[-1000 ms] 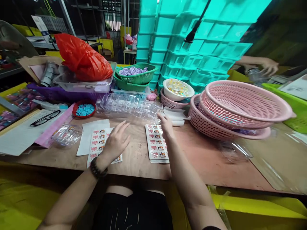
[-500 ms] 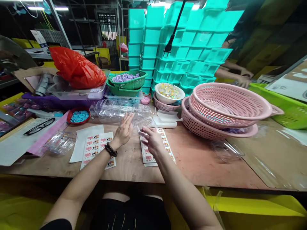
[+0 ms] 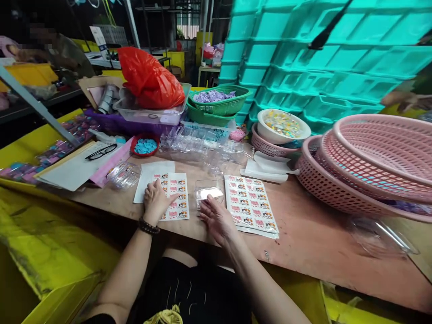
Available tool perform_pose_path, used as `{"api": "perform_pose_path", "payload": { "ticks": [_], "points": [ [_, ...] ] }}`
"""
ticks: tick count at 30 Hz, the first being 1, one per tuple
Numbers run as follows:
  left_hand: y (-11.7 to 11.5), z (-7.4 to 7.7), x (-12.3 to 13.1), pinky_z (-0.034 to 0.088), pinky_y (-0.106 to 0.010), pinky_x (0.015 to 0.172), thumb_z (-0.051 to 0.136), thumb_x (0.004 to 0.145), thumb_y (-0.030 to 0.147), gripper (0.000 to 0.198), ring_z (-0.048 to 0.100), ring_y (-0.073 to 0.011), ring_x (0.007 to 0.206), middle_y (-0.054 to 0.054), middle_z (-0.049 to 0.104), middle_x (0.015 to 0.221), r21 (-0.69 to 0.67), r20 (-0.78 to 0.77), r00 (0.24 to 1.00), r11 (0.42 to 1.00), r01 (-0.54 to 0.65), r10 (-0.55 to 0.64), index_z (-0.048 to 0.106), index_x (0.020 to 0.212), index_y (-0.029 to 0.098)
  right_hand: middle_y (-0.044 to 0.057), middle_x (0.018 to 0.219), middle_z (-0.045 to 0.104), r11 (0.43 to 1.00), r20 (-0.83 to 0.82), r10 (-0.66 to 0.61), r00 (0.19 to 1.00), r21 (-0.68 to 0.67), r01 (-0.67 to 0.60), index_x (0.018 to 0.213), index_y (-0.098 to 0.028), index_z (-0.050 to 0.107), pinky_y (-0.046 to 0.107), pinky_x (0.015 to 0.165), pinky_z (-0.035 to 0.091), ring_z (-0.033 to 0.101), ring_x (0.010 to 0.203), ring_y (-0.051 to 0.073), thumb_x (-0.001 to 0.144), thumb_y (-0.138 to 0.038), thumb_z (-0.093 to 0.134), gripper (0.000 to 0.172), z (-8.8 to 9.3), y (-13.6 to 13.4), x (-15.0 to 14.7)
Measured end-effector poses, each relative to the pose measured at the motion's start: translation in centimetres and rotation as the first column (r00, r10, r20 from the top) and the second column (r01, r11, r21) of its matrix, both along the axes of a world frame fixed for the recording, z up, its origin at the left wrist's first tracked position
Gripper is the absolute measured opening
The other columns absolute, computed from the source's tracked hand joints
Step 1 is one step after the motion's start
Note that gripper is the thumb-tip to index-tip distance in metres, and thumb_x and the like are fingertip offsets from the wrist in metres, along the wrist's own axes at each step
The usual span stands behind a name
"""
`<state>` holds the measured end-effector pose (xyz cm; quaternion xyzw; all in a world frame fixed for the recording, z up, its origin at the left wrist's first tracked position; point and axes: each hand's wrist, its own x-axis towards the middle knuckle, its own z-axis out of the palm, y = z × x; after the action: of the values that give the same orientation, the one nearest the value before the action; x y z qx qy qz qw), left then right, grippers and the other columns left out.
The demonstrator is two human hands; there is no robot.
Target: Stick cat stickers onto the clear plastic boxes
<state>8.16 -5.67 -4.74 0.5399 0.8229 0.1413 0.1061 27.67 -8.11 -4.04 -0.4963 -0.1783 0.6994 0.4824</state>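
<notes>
My left hand (image 3: 156, 201) rests on the left sheet of cat stickers (image 3: 178, 204), thumb stretched out to the right and fingers bent over the paper. It is open, with the sheet lying under it. Between the two sticker sheets is a small clear plastic box (image 3: 206, 185), low over or on the table; a bright reflection shows on it. My right hand (image 3: 218, 220) grips its near edge, thumb and fingers at the near right corner. Just right of that hand lies a stack of sticker sheets (image 3: 251, 202) with pink print and cats.
Clear plastic boxes (image 3: 205, 146) lie behind my hands. A red dish of blue pieces (image 3: 146, 146) and eyeglasses (image 3: 101, 152) are to the left. Pink baskets (image 3: 337, 180) stand right, beside a white bowl (image 3: 300, 130). Teal crates (image 3: 270, 67) rise behind; a person's hand (image 3: 401, 99) shows far right.
My left hand has moved down and left onto the left sticker sheet. My right hand has brought the clear box lower and nearer. The view has turned left.
</notes>
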Motion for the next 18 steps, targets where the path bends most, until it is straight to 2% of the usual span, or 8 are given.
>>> {"api": "perform_pose_path", "payload": {
  "ticks": [4,7,9,12,14,16,18],
  "points": [
    [0.8,0.4,-0.6,0.040,-0.048,0.102,0.078,0.068,0.059,0.105,0.049,-0.0425,0.125,-0.027,0.048,0.133,-0.033,0.027,0.997,0.997,-0.070,0.071,0.033,0.147,0.007,0.003,0.087,0.064,0.996,0.074,0.073,0.995,0.048,-0.076,0.083,-0.023,0.066,0.028,0.060,0.051,0.062,0.077,0.018,0.057,-0.044,0.090,0.041,0.1,-1.8,1.3],
    [1.1,0.4,-1.2,0.037,-0.050,0.103,0.077,0.069,0.059,0.101,0.047,-0.0438,0.128,-0.027,0.047,0.134,0.010,0.059,0.987,0.989,-0.151,0.150,0.035,0.146,0.009,0.000,0.082,0.059,0.983,0.163,0.136,0.977,0.099,-0.153,0.082,-0.022,0.066,0.026,0.057,0.047,0.057,0.070,0.015,0.055,-0.042,0.092,0.043,0.1,-2.8,1.3],
    [1.4,0.2,-1.8,0.037,-0.051,0.103,0.078,0.068,0.057,0.098,0.047,-0.0445,0.129,-0.028,0.047,0.135,0.034,0.112,0.975,0.980,-0.198,0.193,0.037,0.144,0.010,-0.001,0.079,0.057,0.958,0.220,0.217,0.951,0.137,-0.251,0.083,-0.021,0.065,0.025,0.056,0.045,0.053,0.068,0.013,0.056,-0.043,0.091,0.043,0.1,-3.3,0.8],
    [2.1,0.0,-2.8,0.042,-0.049,0.099,0.085,0.062,0.051,0.099,0.052,-0.0432,0.126,-0.030,0.051,0.133,0.029,0.229,0.953,0.977,-0.210,0.198,0.040,0.140,0.009,-0.001,0.077,0.057,0.882,0.283,0.359,0.889,0.209,-0.422,0.085,-0.021,0.065,0.026,0.060,0.044,0.051,0.068,0.013,0.064,-0.047,0.086,0.040,0.1,-3.9,-0.1],
    [2.5,0.1,-3.5,0.045,-0.047,0.095,0.087,0.060,0.046,0.091,0.057,-0.0420,0.121,-0.030,0.058,0.127,0.027,0.283,0.940,0.978,-0.206,0.190,0.047,0.133,0.009,-0.001,0.076,0.058,0.818,0.333,0.434,0.837,0.243,-0.521,0.085,-0.021,0.064,0.027,0.063,0.045,0.052,0.069,0.014,0.069,-0.048,0.082,0.036,0.3,-4.2,-0.6],
    [2.4,0.4,-4.1,0.047,-0.047,0.093,0.086,0.064,0.043,0.071,0.061,-0.0409,0.116,-0.027,0.065,0.119,0.045,0.323,0.930,0.978,-0.201,0.176,0.057,0.120,0.011,0.000,0.075,0.058,0.748,0.437,0.474,0.765,0.258,-0.611,0.084,-0.021,0.064,0.029,0.064,0.045,0.053,0.068,0.015,0.076,-0.047,0.076,0.030,0.7,-4.2,-0.7],
    [1.5,0.9,-4.6,0.050,-0.045,0.090,0.079,0.072,0.042,0.045,0.065,-0.0374,0.109,-0.022,0.071,0.113,0.083,0.382,0.915,0.982,-0.172,0.129,0.065,0.105,0.015,0.002,0.077,0.061,0.680,0.603,0.408,0.685,0.300,-0.669,0.087,-0.023,0.064,0.032,0.065,0.047,0.055,0.069,0.017,0.085,-0.044,0.067,0.022,1.8,-3.9,-0.7]
  ]
}}
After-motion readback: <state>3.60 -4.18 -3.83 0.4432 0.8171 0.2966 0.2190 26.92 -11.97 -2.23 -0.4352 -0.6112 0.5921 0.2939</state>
